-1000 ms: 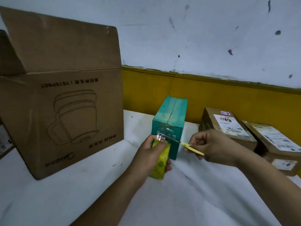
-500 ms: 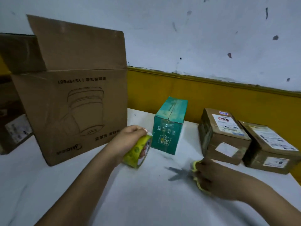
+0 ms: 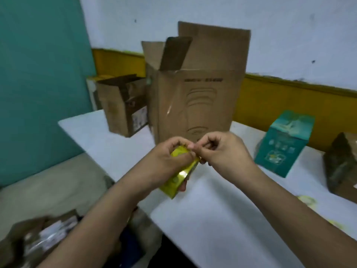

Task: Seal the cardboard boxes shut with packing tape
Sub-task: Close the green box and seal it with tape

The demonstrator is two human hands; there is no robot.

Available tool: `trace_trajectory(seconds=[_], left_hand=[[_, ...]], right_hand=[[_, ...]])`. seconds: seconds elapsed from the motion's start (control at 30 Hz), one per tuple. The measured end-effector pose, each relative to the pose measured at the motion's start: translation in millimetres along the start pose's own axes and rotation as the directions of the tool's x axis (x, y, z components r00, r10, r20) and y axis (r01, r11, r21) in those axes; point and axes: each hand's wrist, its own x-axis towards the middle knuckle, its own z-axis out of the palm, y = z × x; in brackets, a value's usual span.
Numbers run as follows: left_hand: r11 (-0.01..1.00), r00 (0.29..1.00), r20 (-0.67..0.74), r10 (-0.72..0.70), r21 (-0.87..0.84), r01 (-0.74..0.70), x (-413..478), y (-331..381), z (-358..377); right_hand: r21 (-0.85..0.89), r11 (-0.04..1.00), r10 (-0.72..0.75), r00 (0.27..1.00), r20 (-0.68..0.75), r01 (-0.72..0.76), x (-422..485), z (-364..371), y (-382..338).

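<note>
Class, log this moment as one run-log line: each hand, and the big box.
left hand: grips tape roll | right hand: pinches roll's edge | large cardboard box: flaps up, unsealed | step: likely freeing tape end

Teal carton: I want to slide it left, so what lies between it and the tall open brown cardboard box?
Head view: only bare white tabletop between teal carton and tall brown box.

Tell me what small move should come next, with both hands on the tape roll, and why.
Probably pull a short length free from the yellow tape roll. The left hand grips it, the right hand pinches at its upper edge, and the tall cardboard box right behind them stands with its flaps up, not yet taped.
</note>
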Motion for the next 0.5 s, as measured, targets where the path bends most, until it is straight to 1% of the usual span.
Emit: trace_trajectory(seconds=[0.07,0.13,0.23,0.3,0.33,0.37,0.43,0.47,0.5], left_hand=[[0.999,0.998,-0.037,-0.053,-0.011,0.053,-31,-11,-18],[0.989,0.990,-0.050,-0.133,-0.068,0.129,-59,-26,-32],[0.962,0.971,-0.003,-0.240,-0.136,0.237,-89,-46,-46],[0.949,0.959,-0.004,-0.283,-0.142,0.280,-99,-58,-50],[0.947,0.954,-0.011,-0.299,-0.124,0.296,-102,-63,-51],[0.946,0.947,-0.030,-0.321,-0.051,0.319,-105,-72,-51],[0.904,0.924,-0.084,-0.372,0.194,0.382,-111,-90,-51],[0.880,0.912,-0.099,-0.399,0.237,0.410,-115,-98,-51],[0.874,0.901,-0.109,-0.419,0.220,0.433,-118,-106,-52]], right_hand=[[-0.073,0.997,-0.031,0.998,0.061,0.035,-14,31,-10],[-0.124,0.988,-0.076,0.991,0.107,0.089,-29,56,-15],[-0.107,0.983,-0.132,0.978,0.163,0.150,-46,86,-15],[-0.095,0.984,-0.132,0.971,0.198,0.153,-53,101,-13],[-0.102,0.984,-0.126,0.975,0.184,0.147,-52,103,-13],[-0.131,0.982,-0.121,0.984,0.134,0.139,-47,100,-11],[-0.232,0.969,-0.089,0.996,-0.001,0.086,-27,80,-7],[-0.250,0.967,-0.052,0.999,-0.008,0.048,-16,67,-6],[-0.231,0.973,-0.007,0.999,0.044,0.017,-9,56,-4]])
